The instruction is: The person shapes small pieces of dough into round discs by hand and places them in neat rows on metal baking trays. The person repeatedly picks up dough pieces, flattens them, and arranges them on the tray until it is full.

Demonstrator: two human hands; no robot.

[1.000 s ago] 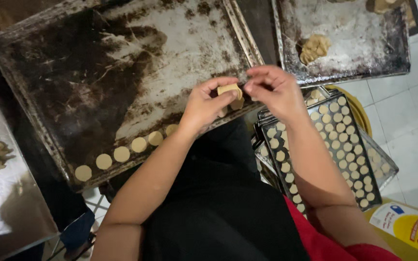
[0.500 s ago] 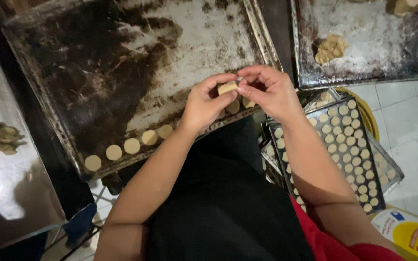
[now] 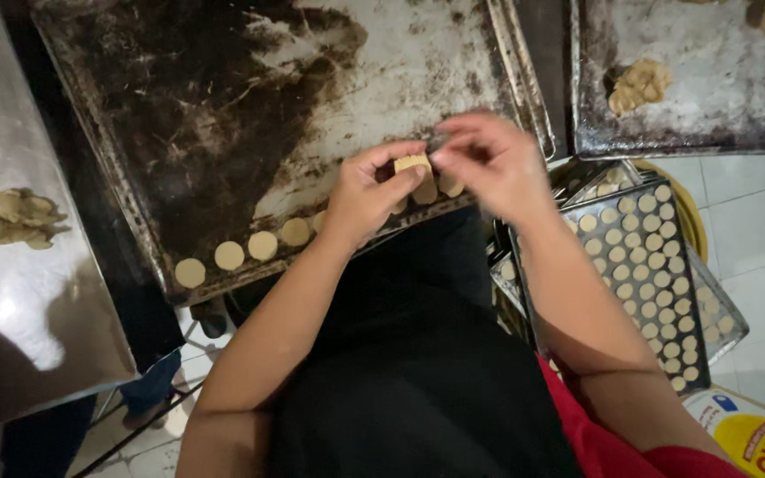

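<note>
left hand [image 3: 367, 196]: fingers curled, thumb and fingertips pinched on a small tan dough piece [image 3: 412, 164]; holds it just above the near edge of the big tray.
right hand [image 3: 496, 166]: slightly blurred, fingers partly curled, fingertips meeting the same dough piece from the right; whether it grips or only touches, cannot tell.
dough piece: between both hands, over the near right part of the large baking tray [image 3: 223, 106], not yet lying flat in the row.
row of dough rounds [image 3: 245, 250]: flat pale discs along the tray's near edge, running from near left toward the hands; two more discs show just under the fingers.
large baking tray: dark, stained, mostly bare behind the row.
second tray [image 3: 719, 97]: far right, a dough lump [image 3: 639, 86] on it.
filled trays [image 3: 657, 283]: right of the person, lower down, stacked, covered with many small rounds.
metal surface [image 3: 28, 292]: left, with a pile of dough scraps [image 3: 12, 218].
step (judged): shaping or pinching one piece before it joins the row.
next move (judged): calls for setting the piece flat just beside the last disc, in line, without overlapping the neighbours.
</note>
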